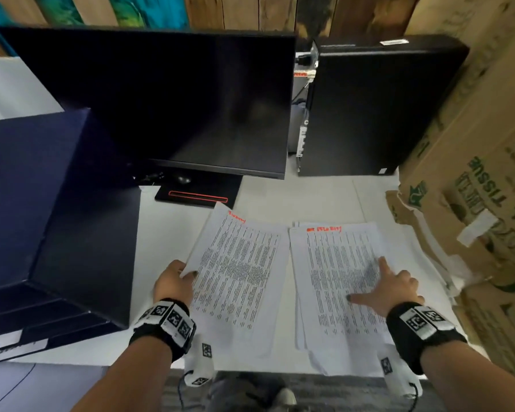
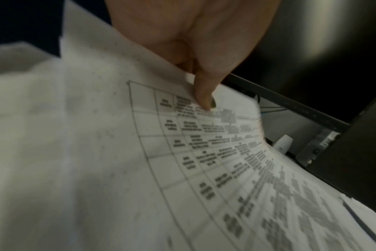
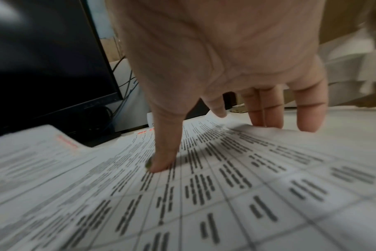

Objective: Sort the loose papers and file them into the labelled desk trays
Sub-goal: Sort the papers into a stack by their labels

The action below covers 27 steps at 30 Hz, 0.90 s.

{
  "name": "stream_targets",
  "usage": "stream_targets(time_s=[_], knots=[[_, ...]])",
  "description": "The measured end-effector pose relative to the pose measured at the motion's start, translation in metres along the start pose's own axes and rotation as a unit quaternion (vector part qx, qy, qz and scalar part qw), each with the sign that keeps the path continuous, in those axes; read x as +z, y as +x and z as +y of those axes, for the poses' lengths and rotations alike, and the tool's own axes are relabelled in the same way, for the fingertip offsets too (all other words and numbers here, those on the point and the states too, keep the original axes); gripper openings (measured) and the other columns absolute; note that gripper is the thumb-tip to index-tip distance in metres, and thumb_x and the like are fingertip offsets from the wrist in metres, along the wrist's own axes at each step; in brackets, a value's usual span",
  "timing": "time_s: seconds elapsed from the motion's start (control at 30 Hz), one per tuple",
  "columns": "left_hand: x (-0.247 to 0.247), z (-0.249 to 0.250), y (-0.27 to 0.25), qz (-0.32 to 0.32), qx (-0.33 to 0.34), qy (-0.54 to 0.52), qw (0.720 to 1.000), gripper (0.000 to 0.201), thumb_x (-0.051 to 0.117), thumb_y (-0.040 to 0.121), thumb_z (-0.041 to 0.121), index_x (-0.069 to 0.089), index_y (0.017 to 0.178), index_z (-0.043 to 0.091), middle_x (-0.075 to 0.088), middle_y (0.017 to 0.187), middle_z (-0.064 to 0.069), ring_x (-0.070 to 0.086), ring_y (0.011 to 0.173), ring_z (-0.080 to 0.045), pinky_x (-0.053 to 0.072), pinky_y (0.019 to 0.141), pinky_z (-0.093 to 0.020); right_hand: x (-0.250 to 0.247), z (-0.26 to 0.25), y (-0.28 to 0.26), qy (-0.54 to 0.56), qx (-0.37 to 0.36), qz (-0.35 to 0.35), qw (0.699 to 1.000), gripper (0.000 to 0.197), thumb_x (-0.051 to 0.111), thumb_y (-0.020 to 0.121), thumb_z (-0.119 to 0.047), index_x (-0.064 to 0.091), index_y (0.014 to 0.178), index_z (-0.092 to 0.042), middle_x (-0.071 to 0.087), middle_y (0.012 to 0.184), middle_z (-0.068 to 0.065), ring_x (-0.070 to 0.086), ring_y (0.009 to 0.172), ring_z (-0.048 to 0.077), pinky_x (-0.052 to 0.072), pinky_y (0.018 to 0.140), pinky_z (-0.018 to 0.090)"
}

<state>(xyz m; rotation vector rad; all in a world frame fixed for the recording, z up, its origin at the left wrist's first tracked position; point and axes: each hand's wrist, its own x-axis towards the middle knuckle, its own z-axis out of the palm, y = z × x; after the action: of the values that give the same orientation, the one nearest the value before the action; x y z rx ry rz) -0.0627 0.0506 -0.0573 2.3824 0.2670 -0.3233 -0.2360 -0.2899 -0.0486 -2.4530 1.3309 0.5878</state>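
Note:
Two lots of printed sheets with red handwriting at the top lie on the white desk [image 1: 318, 200]. My left hand [image 1: 176, 279] pinches the left edge of the left sheet [image 1: 238, 278], thumb on top; the left wrist view shows the thumb [image 2: 204, 96] pressed on the lifted, curved sheet [image 2: 182, 152]. My right hand [image 1: 390, 288] lies spread on the right stack [image 1: 336, 281], its straight fingers [image 3: 266, 112] and thumb touching the top page [image 3: 225, 186]. Dark stacked desk trays [image 1: 42, 319] with white labels stand at the lower left.
A black monitor [image 1: 173, 96] stands behind the papers, a black computer tower [image 1: 366, 108] to its right. Cardboard boxes [image 1: 482, 185] crowd the right edge. A dark blue box [image 1: 36, 185] sits above the trays. More white sheets [image 1: 428, 263] spill at the right.

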Motion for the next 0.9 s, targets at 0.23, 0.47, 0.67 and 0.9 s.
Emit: stream_targets(time_s=[0.23,0.47,0.67,0.9], knots=[[-0.042,0.010,-0.001,0.112,0.045,-0.152,0.981,0.020,0.042,0.096,0.013,0.054,0.103,0.026,0.062,0.088,-0.004,0.059,0.076,-0.022,0.045,0.067,-0.027,0.007,-0.032,0.003,0.059,-0.006,-0.015,0.998,0.121,0.077,0.060,-0.059,0.003,0.149,-0.027,0.027,0.141,0.017,0.029,0.133,0.036,0.038,0.104,0.052],[-0.041,0.036,-0.003,0.076,0.066,-0.190,0.977,0.013,0.045,0.095,0.015,0.054,0.103,0.019,0.062,0.086,-0.001,0.060,0.080,-0.023,0.047,0.068,-0.028,0.011,-0.042,0.004,0.175,-0.029,-0.011,0.984,0.106,0.079,0.073,-0.029,0.007,0.151,-0.022,0.034,0.140,0.022,0.046,0.123,0.038,0.045,0.099,0.042],[0.022,0.034,-0.020,-0.090,0.058,-0.075,0.991,0.028,0.044,0.096,0.011,0.048,0.124,0.009,0.059,0.117,-0.010,0.056,0.096,-0.023,0.042,0.081,-0.025,0.010,-0.031,0.005,0.285,-0.078,-0.033,0.955,0.086,0.068,0.081,-0.004,0.016,0.149,-0.015,0.060,0.072,0.010,0.057,0.074,0.022,0.040,0.076,0.022],[0.063,0.032,-0.040,-0.227,0.076,0.067,0.969,0.018,0.046,0.095,0.021,0.046,0.077,0.022,0.053,0.082,0.005,0.049,0.071,-0.009,0.038,0.057,-0.017,0.013,-0.011,0.008,0.372,-0.071,-0.050,0.924,0.035,0.065,0.081,0.001,0.060,0.114,-0.009,0.064,0.074,0.003,0.058,0.064,0.016,0.052,0.076,0.034]])
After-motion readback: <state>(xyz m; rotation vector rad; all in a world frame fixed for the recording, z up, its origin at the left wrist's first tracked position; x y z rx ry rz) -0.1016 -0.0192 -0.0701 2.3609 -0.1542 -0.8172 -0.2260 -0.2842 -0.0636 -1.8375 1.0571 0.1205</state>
